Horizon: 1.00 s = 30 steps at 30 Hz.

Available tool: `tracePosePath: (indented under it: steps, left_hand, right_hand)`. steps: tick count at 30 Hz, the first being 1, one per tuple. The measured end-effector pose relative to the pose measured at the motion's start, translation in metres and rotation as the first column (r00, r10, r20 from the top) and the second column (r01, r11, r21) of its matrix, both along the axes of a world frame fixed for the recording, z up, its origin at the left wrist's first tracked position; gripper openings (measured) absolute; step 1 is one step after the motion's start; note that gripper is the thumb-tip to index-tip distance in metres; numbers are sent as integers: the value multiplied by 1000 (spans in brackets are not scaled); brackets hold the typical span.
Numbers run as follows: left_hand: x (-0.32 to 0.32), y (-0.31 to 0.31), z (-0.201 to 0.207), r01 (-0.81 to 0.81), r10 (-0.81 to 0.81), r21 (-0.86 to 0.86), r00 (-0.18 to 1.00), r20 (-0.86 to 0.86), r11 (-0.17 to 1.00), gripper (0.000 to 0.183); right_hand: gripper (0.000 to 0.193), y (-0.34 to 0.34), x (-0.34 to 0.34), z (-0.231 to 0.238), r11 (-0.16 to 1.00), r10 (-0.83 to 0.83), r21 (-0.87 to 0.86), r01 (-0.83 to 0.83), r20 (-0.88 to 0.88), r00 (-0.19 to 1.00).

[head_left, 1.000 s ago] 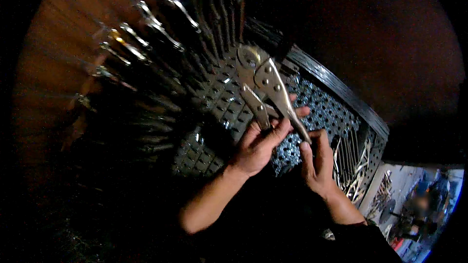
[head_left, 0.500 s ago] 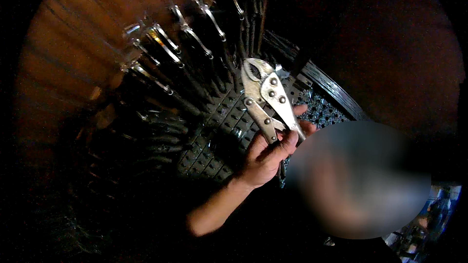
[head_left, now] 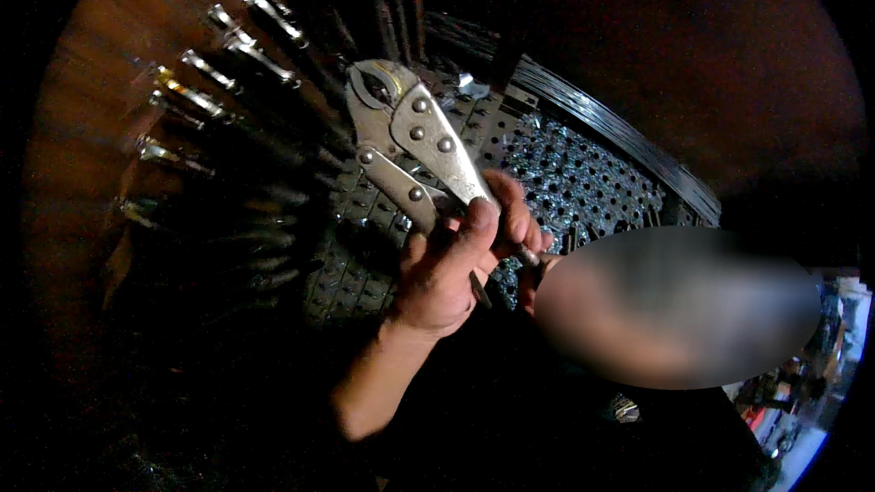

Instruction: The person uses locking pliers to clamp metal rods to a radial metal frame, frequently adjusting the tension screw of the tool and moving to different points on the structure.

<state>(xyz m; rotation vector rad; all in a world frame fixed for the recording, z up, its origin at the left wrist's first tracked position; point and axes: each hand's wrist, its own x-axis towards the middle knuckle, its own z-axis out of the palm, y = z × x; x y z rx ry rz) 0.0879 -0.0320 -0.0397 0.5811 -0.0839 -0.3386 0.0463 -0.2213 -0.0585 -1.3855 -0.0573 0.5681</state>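
Observation:
My left hand [head_left: 442, 273] is wrapped round the handles of silver locking pliers [head_left: 437, 141]. Their curved jaws point up and to the left, with a gap between them. Riveted plates show along the body, and the adjusting end sticks out past my fingers. Just beside that end, fingertips of my right hand [head_left: 530, 295] show at the edge of a blurred patch. The patch hides the rest of that hand, so its grip cannot be made out. Behind the pliers lies a dark board [head_left: 351, 287] with rows of slots.
Several metal clips [head_left: 264, 14] on dark strands fan out at the upper left. A perforated metal plate [head_left: 583, 169] lies behind my hands, bordered by a bundle of thin wires [head_left: 629, 132]. Cluttered items [head_left: 802, 383] stand at the lower right. Much of the scene is dark.
The pliers and my left hand have moved left and up in the picture, appearing larger. The clips and board have also shifted left, and more of the perforated plate shows.

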Motion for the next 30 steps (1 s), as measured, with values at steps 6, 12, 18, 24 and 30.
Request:
tracePosePath:
  steps: [6, 12, 18, 24, 30]
  left_hand:
    - [-18, 3, -27, -88, 104, 219, 992, -66, 972, 18]
    - [-34, -7, -28, -222, 159, 470, 972, 172, 854, 33]
    - [-90, 19, -29, 9, 62, 527, 991, -117, 850, 25]
    - [-101, 34, -39, 30, 45, 722, 995, -84, 692, 16]
    - [-82, 52, -37, 103, -23, 794, 994, -111, 599, 16]
  right_hand:
    - [34, 27, -23, -13, 933, 128, -360, -33, 242, 962]
    - [34, 35, -64, -28, 933, 58, -347, 99, 415, 908]
    - [21, 24, -61, -35, 907, 136, -397, 139, 588, 797]
    - [21, 26, -71, -58, 834, 331, -539, 117, 660, 674]
    - [31, 29, -58, -49, 959, 54, -266, 103, 524, 850]
